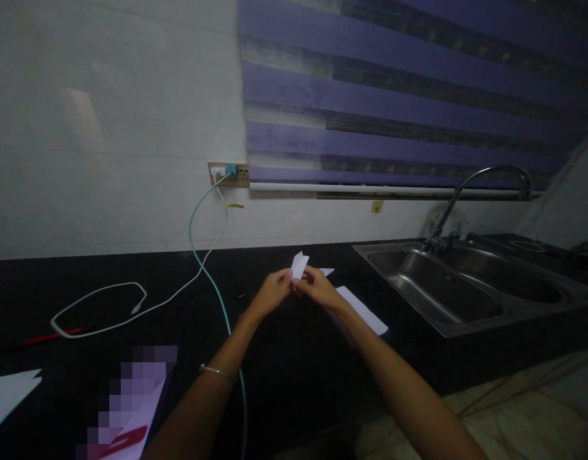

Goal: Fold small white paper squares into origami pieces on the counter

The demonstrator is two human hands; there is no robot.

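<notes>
A small folded piece of white paper (299, 266) is held up above the black countertop (294, 364), between both hands. My left hand (276, 287) pinches its left side, with a thin bracelet on that wrist. My right hand (318, 285) grips its lower right edge with thumb and fingers. Behind and below the right forearm lies a white paper sheet (363, 311) on the counter, partly hidden by the arm. A small white paper corner (327, 272) shows just beyond the right hand.
A double steel sink (440, 287) with a curved faucet (466, 185) is at the right. White cable (172, 297) and teal cable (217, 284) run from a wall socket (229, 174) across the counter. Papers (9, 393) and a partly blurred purple item (145, 390) lie front left.
</notes>
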